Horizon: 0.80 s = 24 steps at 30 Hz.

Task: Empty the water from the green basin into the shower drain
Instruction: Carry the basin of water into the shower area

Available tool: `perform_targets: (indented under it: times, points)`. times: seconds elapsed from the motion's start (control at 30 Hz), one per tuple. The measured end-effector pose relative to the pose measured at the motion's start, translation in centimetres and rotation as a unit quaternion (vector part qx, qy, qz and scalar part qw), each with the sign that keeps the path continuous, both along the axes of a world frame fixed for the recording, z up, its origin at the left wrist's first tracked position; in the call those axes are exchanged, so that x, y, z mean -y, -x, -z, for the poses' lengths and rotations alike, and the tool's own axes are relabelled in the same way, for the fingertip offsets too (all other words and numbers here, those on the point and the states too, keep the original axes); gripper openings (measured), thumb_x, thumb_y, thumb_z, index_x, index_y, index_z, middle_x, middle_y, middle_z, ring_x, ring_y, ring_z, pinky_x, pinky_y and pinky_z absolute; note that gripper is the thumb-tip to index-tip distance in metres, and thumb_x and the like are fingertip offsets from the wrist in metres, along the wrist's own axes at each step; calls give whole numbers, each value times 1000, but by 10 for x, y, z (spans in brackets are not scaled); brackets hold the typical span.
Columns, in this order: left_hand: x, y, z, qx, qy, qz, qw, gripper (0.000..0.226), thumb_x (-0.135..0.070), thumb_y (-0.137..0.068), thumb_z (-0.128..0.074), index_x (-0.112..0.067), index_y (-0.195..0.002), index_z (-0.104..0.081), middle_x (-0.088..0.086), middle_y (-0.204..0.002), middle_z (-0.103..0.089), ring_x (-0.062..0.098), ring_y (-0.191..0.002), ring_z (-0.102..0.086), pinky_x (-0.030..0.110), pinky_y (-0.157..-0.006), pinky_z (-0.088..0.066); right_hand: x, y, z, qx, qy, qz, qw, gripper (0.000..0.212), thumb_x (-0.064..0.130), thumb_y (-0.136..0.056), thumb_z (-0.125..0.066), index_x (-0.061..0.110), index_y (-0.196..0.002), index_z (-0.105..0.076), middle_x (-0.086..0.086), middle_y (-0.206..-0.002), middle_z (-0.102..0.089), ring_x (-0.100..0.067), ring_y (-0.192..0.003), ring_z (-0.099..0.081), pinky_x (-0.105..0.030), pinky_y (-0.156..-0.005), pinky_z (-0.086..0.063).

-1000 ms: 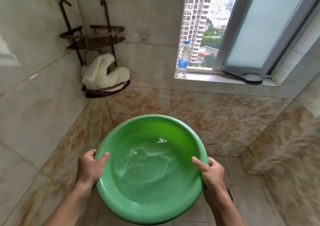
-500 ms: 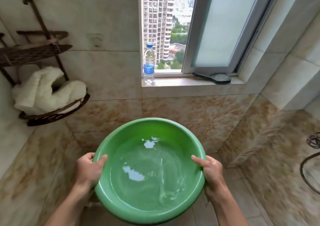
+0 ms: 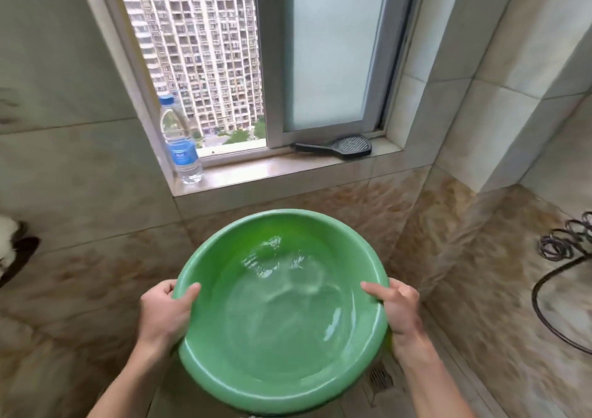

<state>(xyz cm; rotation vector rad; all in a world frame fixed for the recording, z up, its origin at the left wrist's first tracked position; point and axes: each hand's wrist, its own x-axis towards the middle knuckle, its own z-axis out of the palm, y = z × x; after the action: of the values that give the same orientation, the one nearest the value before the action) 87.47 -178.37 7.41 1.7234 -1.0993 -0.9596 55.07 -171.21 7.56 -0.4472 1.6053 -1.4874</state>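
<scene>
None of the water [image 3: 282, 315] is poured yet; my left hand [image 3: 163, 313] and right hand [image 3: 398, 308] grip the green basin [image 3: 205, 376] above the drain [image 3: 380, 377].

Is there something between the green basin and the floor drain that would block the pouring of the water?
Nothing visible blocks it. The green basin, held by the left hand and right hand, hangs over the drain, partly hiding it.
</scene>
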Motion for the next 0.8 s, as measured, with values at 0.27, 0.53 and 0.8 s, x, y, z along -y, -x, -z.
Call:
perform_targets:
  times: [0.27, 0.53, 0.8]
  points:
    - [101, 70, 11, 44, 17, 117, 992, 11, -12, -82, -74, -9, -74, -68, 8, -67, -69, 22, -56, -62, 30, -50, -51, 23, 48, 4, -3, 2, 129, 992, 15, -8, -70, -72, -8, -84, -70, -24, -77, -73, -33, -65, -67, -43, -65, -55]
    - [174, 144, 19, 37, 11, 267, 963, 13, -16, -83, -74, -18, -73, -66, 4, -70, -71, 21, -62, -69, 33, -55, -57, 13, 66, 19, -22, -25, 272, 962, 14, -5, -69, -73, -3, -82, -73, -16, -70, -75, -27, -60, -69, -32, -59, -55]
    - [211, 202, 31, 41, -4, 368, 929, 10, -21, -81, -73, -17, -74, -67, 3, -69, -71, 20, -62, -70, 35, -61, -58, 1, 63, 30, -28, -62, 391, 918, 10, -2, -70, -73, 1, -79, -72, -24, -82, -72, -29, -71, -66, -36, -67, -50]
